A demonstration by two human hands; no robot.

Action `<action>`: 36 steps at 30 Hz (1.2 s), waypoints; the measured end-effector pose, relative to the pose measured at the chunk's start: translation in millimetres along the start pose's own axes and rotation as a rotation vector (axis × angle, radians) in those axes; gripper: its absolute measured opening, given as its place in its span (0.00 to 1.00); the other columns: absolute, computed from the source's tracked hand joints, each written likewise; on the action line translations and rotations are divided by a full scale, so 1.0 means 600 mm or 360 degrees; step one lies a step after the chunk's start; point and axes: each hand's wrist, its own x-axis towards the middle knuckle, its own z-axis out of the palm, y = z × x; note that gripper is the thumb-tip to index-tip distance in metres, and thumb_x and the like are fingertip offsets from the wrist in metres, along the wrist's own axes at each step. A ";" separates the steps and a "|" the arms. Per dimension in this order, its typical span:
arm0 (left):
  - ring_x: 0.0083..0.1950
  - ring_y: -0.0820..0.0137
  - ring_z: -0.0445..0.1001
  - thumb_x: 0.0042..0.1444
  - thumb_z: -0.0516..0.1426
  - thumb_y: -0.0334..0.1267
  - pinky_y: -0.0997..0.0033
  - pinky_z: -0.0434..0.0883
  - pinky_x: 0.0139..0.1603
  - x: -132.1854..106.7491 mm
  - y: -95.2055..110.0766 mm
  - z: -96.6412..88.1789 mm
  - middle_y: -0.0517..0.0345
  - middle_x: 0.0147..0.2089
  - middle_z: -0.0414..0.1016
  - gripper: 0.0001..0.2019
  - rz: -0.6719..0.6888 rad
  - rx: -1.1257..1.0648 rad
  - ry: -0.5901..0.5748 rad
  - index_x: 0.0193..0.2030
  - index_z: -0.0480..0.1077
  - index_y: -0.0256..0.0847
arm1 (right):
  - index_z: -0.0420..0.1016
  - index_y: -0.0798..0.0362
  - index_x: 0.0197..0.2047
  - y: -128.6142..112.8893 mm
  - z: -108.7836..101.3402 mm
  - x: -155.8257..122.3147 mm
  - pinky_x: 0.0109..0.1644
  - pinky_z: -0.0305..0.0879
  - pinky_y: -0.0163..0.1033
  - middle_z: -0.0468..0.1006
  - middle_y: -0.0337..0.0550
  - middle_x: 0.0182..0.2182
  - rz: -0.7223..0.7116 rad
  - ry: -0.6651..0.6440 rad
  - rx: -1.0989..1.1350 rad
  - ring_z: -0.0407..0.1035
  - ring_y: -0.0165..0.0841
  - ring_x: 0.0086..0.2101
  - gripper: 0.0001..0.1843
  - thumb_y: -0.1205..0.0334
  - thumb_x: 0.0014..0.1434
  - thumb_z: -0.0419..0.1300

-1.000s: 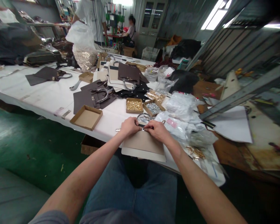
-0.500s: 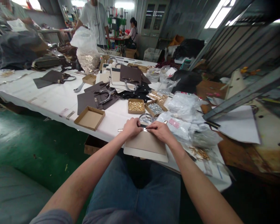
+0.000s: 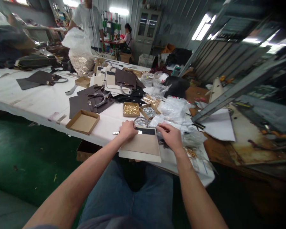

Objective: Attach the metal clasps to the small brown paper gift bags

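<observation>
A tan and cream panel (image 3: 141, 147) with a black top strip lies at the near edge of the white table (image 3: 38, 98), with a clear round handle (image 3: 140, 121) at its top. My left hand (image 3: 127, 129) rests curled on the panel's top left corner, fingers by a small metal fitting. My right hand (image 3: 171, 136) hovers just right of the panel over clear plastic bags, fingers loosely bent, and I cannot make out whether it holds anything.
An empty cardboard tray (image 3: 83, 121) sits to the left. Small boxes of gold (image 3: 131, 109) and silver (image 3: 149, 111) hardware stand behind the panel. Brown panels (image 3: 90, 101) and stacked pieces (image 3: 120, 81) lie farther back. A standing person (image 3: 88, 22) and a seated person work beyond.
My right hand has come off the panel's top edge and moved right, uncovering the black strip. The left hand stays at the top left corner. The view has swung a little.
</observation>
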 end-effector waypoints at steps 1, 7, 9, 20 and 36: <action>0.63 0.46 0.74 0.58 0.71 0.44 0.50 0.78 0.59 0.002 0.001 0.001 0.45 0.59 0.77 0.12 -0.0003 0.0006 -0.0004 0.45 0.75 0.48 | 0.92 0.50 0.53 0.014 -0.030 -0.019 0.58 0.78 0.50 0.91 0.53 0.52 0.0038 0.0123 -0.0166 0.84 0.47 0.47 0.21 0.44 0.71 0.67; 0.66 0.44 0.71 0.58 0.70 0.44 0.48 0.78 0.58 0.015 -0.005 0.010 0.42 0.63 0.74 0.12 0.0055 -0.0016 -0.0003 0.45 0.75 0.46 | 0.92 0.48 0.49 0.098 -0.128 -0.107 0.46 0.74 0.49 0.91 0.52 0.42 0.0384 -0.0367 -0.0870 0.84 0.50 0.40 0.20 0.44 0.61 0.74; 0.65 0.45 0.72 0.58 0.70 0.44 0.47 0.78 0.59 0.016 -0.006 0.011 0.43 0.62 0.76 0.13 0.0062 -0.0002 -0.0010 0.45 0.75 0.46 | 0.91 0.47 0.53 0.109 -0.120 -0.118 0.47 0.74 0.48 0.91 0.51 0.45 0.0322 -0.0426 -0.0837 0.84 0.49 0.42 0.24 0.41 0.61 0.74; 0.61 0.48 0.78 0.58 0.68 0.40 0.52 0.78 0.57 0.013 -0.005 -0.005 0.45 0.60 0.83 0.12 0.0066 -0.0012 -0.0071 0.48 0.76 0.46 | 0.82 0.46 0.55 0.038 -0.127 -0.093 0.45 0.79 0.48 0.88 0.48 0.42 0.0413 0.0326 0.0351 0.82 0.42 0.37 0.23 0.39 0.68 0.72; 0.64 0.48 0.76 0.61 0.66 0.40 0.48 0.76 0.63 0.019 -0.008 -0.002 0.45 0.61 0.82 0.10 0.0182 0.0053 -0.0065 0.48 0.76 0.45 | 0.78 0.47 0.46 -0.176 0.158 0.059 0.20 0.51 0.32 0.60 0.26 0.21 0.0147 0.0295 0.1486 0.51 0.25 0.19 0.22 0.38 0.67 0.76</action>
